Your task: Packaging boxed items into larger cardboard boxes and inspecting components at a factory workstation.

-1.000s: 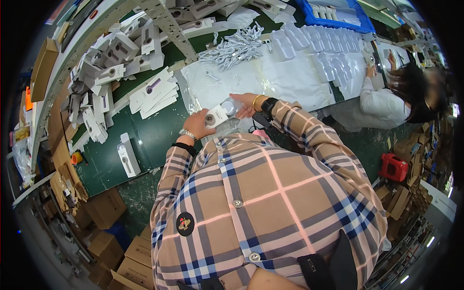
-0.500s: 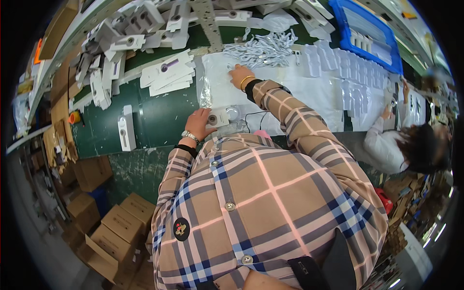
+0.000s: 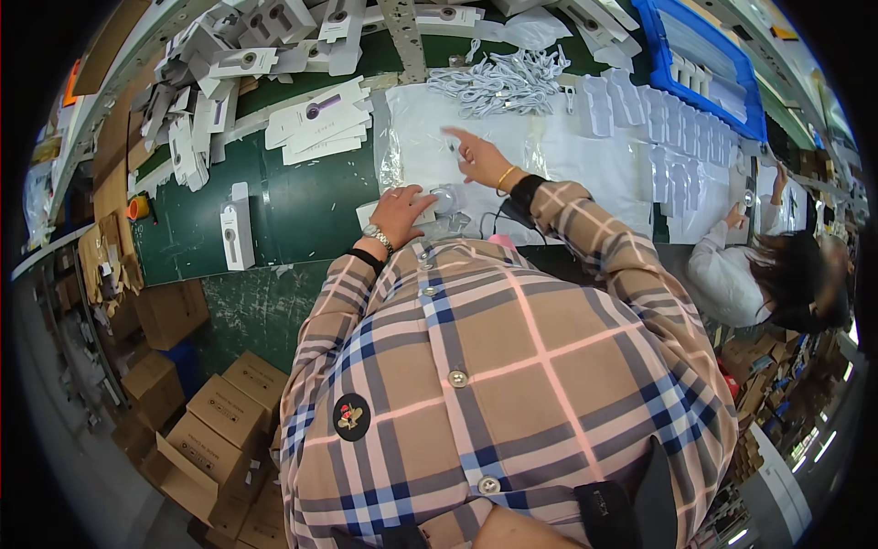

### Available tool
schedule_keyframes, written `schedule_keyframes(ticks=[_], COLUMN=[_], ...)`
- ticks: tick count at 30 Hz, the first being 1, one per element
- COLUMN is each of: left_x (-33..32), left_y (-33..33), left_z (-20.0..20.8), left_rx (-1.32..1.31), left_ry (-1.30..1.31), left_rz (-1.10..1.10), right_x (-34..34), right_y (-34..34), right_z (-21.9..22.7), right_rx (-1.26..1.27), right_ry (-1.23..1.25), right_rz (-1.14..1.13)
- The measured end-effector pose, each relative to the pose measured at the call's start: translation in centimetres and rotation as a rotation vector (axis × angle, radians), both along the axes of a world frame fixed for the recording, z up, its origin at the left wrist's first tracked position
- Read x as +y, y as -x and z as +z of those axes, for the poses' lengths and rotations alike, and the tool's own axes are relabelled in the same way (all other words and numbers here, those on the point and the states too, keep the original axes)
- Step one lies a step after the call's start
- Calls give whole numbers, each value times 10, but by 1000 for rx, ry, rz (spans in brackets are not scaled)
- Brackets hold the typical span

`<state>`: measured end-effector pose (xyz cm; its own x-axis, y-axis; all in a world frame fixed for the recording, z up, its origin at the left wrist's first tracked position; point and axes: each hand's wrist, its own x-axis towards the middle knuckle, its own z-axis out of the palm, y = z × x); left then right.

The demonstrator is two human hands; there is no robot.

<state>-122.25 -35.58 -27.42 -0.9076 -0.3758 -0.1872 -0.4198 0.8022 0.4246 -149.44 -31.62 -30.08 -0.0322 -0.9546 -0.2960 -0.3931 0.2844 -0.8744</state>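
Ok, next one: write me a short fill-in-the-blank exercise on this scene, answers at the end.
1. The left hand, on a partly hidden white box, wears a silver metal ____.
2. The right hand has a gold-coloured ____ at its wrist.
3. The tangled white cables lie to the ____ of the blue plastic crate.
4. The lone printed white carton sits on a ____ tabletop.

Missing words: watch; bracelet; left; green.

I logged fairly bright, even light over the white sheet (image 3: pixel 590 174), small glints on the clear film (image 3: pixel 390 151). Cartons (image 3: pixel 224 407), lower left, sat dimmer. Strip lights (image 3: pixel 826 446) glared lower right. Focus was fair at the right hand (image 3: pixel 485 163); the black-rimmed fisheye margins looked bent and soft.
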Motion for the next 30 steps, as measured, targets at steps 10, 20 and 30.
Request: schedule_keyframes(ticks=[10,20,30], left_x=[-7,-6,-7], left_y=[12,11,10], left_z=[-6,-13,-10], left_rx=[-63,-34,-97], left_ry=[-6,-76,-92], left_rz=[-98,-61,-96], right_x=[64,89,99], right_y=[-14,-22,5], right_z=[-6,9,14], right_rx=[-228,518,415], right_ry=[-46,128,303], right_rz=[-143,231,17])
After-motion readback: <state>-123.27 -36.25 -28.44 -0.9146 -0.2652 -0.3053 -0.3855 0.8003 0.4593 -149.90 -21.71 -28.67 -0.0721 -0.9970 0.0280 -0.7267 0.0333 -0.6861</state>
